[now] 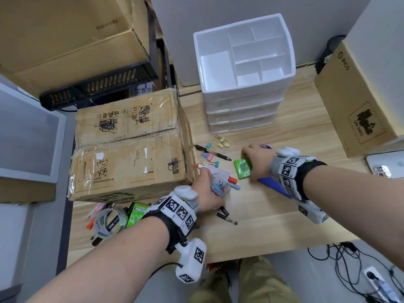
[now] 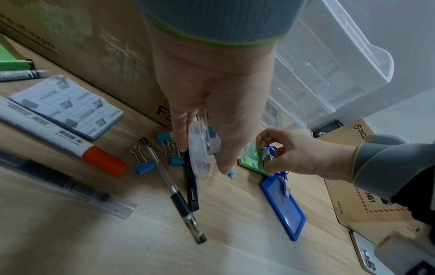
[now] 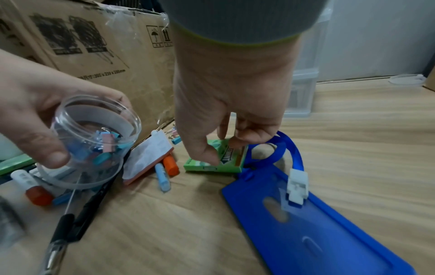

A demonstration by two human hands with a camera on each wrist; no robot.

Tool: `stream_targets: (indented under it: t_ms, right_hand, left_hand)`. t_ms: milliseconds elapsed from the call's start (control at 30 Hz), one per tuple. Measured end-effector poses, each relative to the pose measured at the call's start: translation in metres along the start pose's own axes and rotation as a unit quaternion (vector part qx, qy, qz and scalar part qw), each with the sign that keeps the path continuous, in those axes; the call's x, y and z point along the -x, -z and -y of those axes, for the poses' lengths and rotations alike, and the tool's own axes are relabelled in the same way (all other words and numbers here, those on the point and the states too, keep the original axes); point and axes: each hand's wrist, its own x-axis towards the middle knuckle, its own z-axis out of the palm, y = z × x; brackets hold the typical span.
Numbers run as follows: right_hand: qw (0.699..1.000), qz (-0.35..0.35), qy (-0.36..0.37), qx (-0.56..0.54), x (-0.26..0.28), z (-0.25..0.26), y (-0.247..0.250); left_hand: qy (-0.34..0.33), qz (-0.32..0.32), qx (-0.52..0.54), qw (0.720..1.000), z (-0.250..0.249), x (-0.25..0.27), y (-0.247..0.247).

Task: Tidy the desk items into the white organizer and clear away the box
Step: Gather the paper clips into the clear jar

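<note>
My left hand (image 1: 205,189) grips a clear plastic jar (image 1: 220,188) holding several coloured binder clips, tilted just above the desk beside the taped cardboard box (image 1: 131,145). The jar (image 3: 94,141) has no lid on. To its right, my right hand (image 1: 246,157) pinches a green gum pack (image 1: 242,169) that rests on the wood; thumb and fingers curl round the pack (image 3: 212,164). A blue badge holder (image 3: 306,223) lies partly under that wrist. The white organizer (image 1: 240,99) stands at the back, its top compartments bare. Loose binder clips (image 1: 218,145) and a black pen (image 1: 215,153) lie in front of it.
A notes pad (image 2: 68,106), markers (image 2: 58,137) and pens (image 2: 174,188) are scattered near my left hand. A tape roll (image 1: 110,221) and another green pack (image 1: 136,213) sit at the desk's left corner. A PICO carton (image 1: 354,101) and a phone (image 1: 387,165) stand right.
</note>
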Motion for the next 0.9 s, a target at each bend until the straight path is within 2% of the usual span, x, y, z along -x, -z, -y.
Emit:
stream_targets:
  t_ms: [200,500,733,900]
  right_hand:
    - [0.993,-0.108,-0.010,-0.057,-0.018,0.012,0.015]
    - [0.995,-0.094,0.004,-0.030,-0.061,0.046,0.015]
    - [0.992,-0.126,-0.016,0.011,-0.067,0.057,0.003]
    - [0.988,-0.156,0.014,-0.009,-0.068,0.056,0.000]
  left_hand:
    - [-0.001,-0.012,0.057,0.998,0.005,-0.001,-0.001]
    - [-0.031,-0.049,0.125,0.990,0.012,-0.008,-0.007]
    - [-0.017,-0.080,0.183,0.980,0.009,-0.016,-0.018]
    - [-0.010,-0.083,0.202,0.976,0.012,-0.021,-0.022]
